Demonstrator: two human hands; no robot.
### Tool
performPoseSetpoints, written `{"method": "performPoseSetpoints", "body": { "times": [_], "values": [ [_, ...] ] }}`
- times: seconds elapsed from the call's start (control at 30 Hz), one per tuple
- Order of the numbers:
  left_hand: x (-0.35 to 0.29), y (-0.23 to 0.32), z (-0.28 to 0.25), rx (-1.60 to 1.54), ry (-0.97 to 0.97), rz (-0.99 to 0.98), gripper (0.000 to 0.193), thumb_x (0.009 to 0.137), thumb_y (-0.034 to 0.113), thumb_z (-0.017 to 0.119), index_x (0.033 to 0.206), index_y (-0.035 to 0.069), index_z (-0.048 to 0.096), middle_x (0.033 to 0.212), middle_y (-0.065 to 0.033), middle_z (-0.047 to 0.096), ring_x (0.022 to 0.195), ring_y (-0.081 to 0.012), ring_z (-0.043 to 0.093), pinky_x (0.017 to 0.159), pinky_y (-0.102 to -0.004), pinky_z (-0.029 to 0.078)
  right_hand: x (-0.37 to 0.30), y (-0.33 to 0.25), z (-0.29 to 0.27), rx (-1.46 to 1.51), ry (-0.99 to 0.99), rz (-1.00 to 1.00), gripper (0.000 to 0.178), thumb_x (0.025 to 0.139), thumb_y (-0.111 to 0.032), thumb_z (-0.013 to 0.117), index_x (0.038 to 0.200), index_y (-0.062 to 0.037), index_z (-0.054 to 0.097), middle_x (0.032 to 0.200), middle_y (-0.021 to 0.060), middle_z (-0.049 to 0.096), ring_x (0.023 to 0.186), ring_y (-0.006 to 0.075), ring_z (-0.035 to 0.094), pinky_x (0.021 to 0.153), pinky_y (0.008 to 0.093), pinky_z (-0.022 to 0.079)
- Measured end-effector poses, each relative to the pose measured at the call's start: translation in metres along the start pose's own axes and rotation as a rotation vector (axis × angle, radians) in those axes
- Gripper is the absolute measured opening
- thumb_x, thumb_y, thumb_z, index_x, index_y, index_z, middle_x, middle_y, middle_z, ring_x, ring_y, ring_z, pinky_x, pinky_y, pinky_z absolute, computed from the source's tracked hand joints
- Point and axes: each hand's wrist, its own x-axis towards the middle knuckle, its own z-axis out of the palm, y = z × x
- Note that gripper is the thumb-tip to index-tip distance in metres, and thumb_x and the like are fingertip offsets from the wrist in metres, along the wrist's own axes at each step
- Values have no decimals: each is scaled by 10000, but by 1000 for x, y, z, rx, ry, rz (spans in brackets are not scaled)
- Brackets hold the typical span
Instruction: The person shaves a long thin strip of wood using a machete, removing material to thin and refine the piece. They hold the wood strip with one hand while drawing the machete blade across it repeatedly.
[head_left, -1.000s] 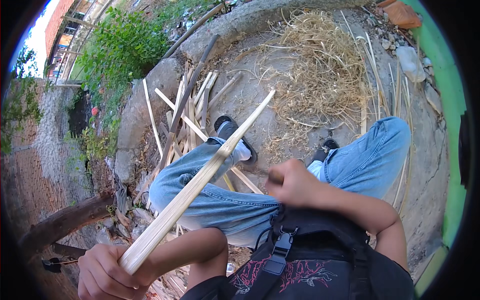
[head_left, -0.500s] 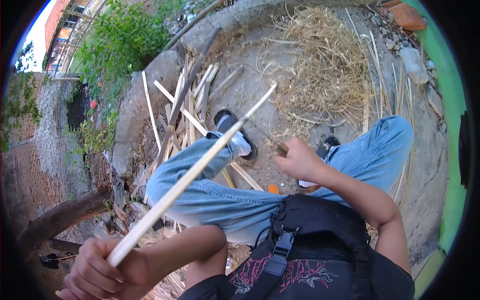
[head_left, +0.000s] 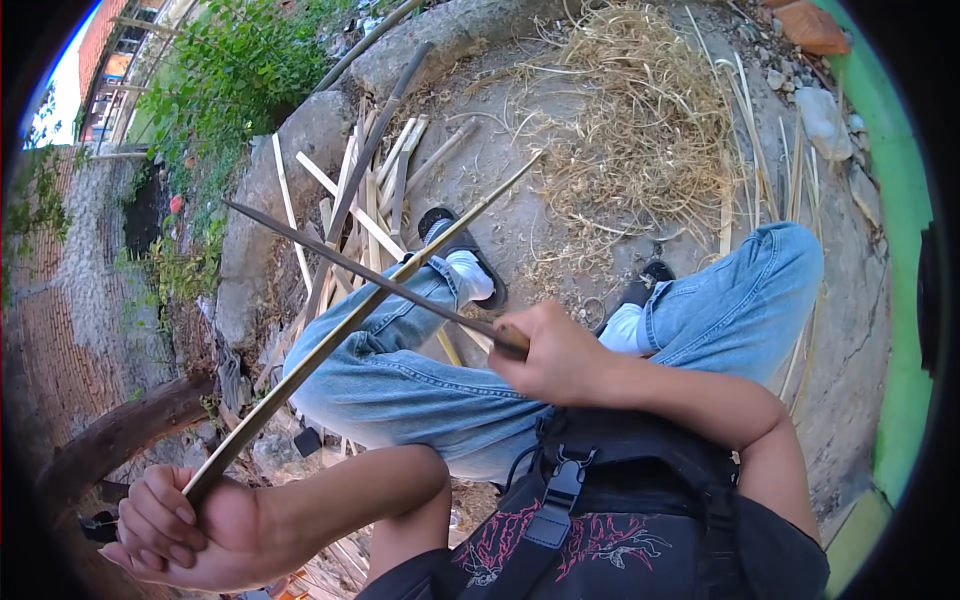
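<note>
My left hand, low at the left, is closed around the lower end of a long pale bamboo strip. The strip slants up and away to the right, over my left knee, and its far end tapers. In my closed right hand, in front of my belly, is the wooden handle of a long knife. Its narrow dark blade points to the far left and crosses the strip near its middle. Whether blade and strip touch there I cannot tell.
Past my left foot lies a pile of bamboo strips. A heap of curly shavings covers the ground ahead. A low concrete edge curves along the left, a log lies lower left, and a green wall stands at right.
My right hand has moved left and nearer, and the knife blade has swung out to the left across the strip. The strip has turned in my left hand, now showing a darker edge.
</note>
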Motion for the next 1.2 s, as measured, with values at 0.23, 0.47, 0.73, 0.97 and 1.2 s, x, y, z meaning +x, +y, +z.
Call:
{"method": "performPoseSetpoints", "body": {
  "times": [0.23,0.47,0.73,0.97,1.2],
  "values": [
    [14,-17,-20,128,208,103,389,901,155,515,572,157,307,482,40,240,435,-85,236,456,-235,262,37,111,-22,-156,171,380,204,725,-156,571,690,40,615,594,214,579,521,278,588,521,395,442],
    [24,-15,-36,198,259,80,389,872,114,524,570,167,284,503,37,244,455,-84,242,485,-235,268,39,116,-16,-122,138,167,202,729,-144,568,707,46,632,570,186,582,524,232,597,533,388,456],
    [24,-6,-40,215,177,74,349,855,91,504,569,165,317,486,43,226,451,-76,244,491,-232,269,38,66,0,-58,69,127,209,710,-142,558,688,57,618,603,225,594,530,294,601,538,405,467],
    [26,-11,-56,144,203,27,333,843,67,494,564,158,336,475,50,240,444,-76,255,486,-236,269,52,107,-22,-187,86,410,222,743,-166,554,703,46,606,537,143,552,492,208,541,520,362,430],
    [27,-17,-48,244,292,79,345,841,72,514,563,161,330,484,51,244,448,-74,262,490,-229,273,50,106,-15,-234,117,272,210,736,-138,549,721,64,603,565,181,573,505,224,558,533,390,450]
  ]
}}
